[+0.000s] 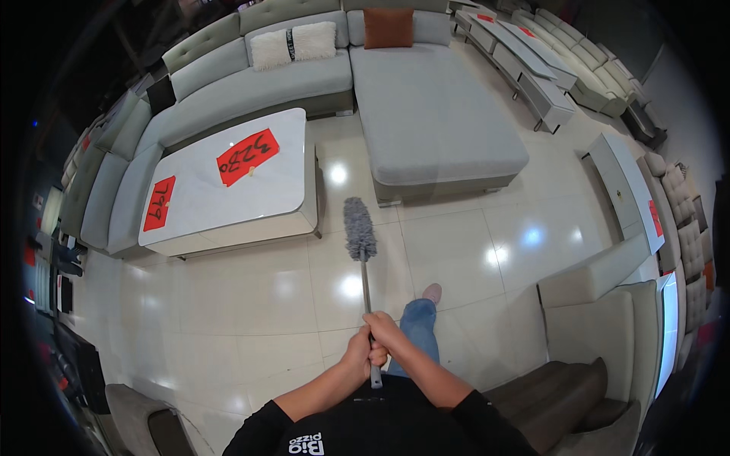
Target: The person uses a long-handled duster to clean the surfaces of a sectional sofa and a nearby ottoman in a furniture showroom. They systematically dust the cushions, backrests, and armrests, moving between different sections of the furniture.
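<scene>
A grey fluffy duster [360,229] on a thin metal pole [366,288] points away from me above the tiled floor. My left hand [361,352] grips the grey handle [376,378] low down, close to my body. Just above it, my right hand [383,329] closes around the upper handle and the pole's lower end. The handle's butt end sticks out below both hands. Ahead and to the left stands a white-topped coffee table [256,182], with red paper tags [248,156] lying on top; the duster head is apart from it.
A grey sectional sofa [433,114] with a shaggy white cushion [293,45] and a brown cushion [388,28] stands ahead. White low cabinets [513,62] line the right. A beige sofa [593,319] is close at right, a brown seat [142,416] at lower left. Glossy tiles [239,302] lie between.
</scene>
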